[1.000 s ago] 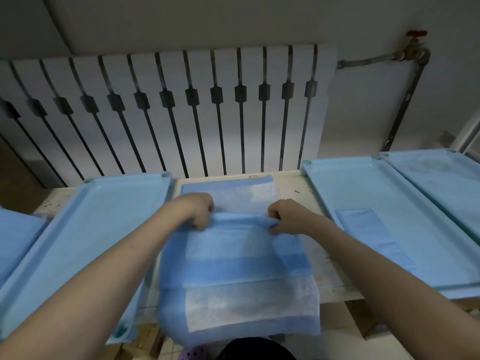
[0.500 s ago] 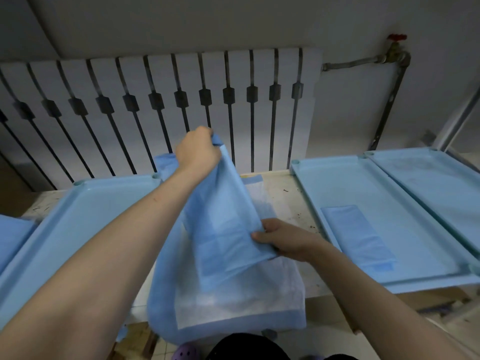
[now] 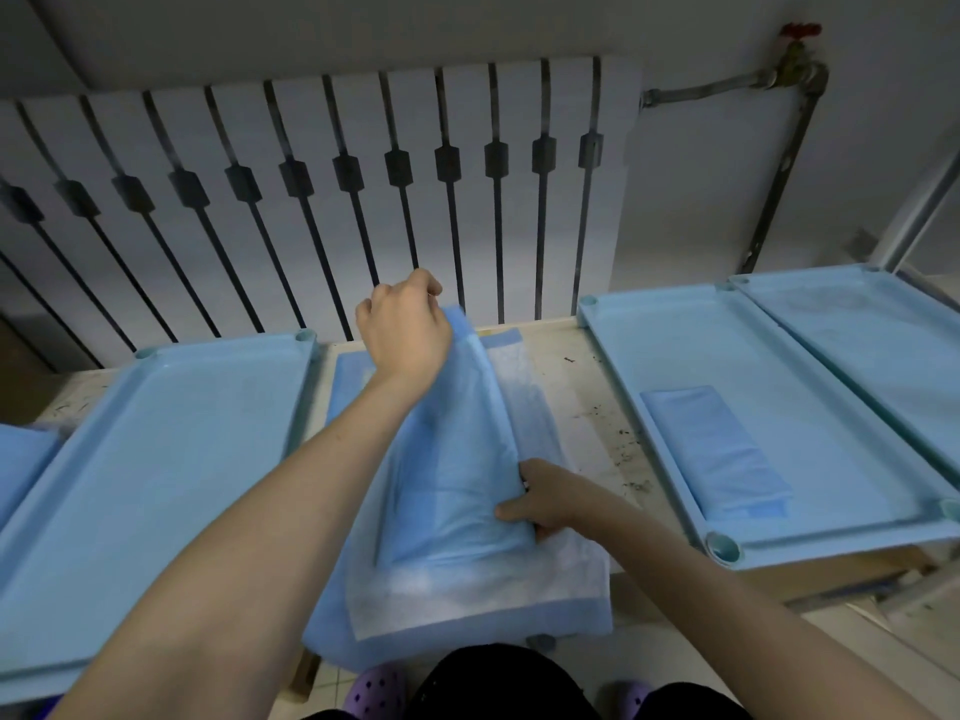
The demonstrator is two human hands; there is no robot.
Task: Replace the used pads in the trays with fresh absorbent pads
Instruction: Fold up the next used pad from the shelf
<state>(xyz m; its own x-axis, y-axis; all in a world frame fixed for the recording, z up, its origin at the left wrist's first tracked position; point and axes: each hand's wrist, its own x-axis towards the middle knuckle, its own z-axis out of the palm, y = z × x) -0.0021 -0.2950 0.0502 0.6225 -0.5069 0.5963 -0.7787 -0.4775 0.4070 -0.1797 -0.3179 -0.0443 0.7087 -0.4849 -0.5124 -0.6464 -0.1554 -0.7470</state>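
Observation:
A blue absorbent pad (image 3: 457, 459) is stretched lengthwise over the middle tray. My left hand (image 3: 402, 330) grips its far end near the radiator. My right hand (image 3: 540, 498) pinches its near right edge. Under it lies a spread pad (image 3: 467, 600) with a white centre and blue border, hanging over the front edge. A bare light-blue tray (image 3: 171, 449) sits to the left. On the right, another tray (image 3: 737, 356) holds a folded blue pad (image 3: 711, 449).
A white radiator (image 3: 363, 200) with dark slots stands right behind the bench. A further tray (image 3: 883, 345) lies at the far right, and another blue edge (image 3: 21, 465) at the far left. The bench top (image 3: 597, 407) between trays is speckled with dirt. My purple shoes show below.
My left hand lifted one end of the folded pad up and carried it away toward the radiator, opening it out lengthwise. My right hand slid back to hold the near edge.

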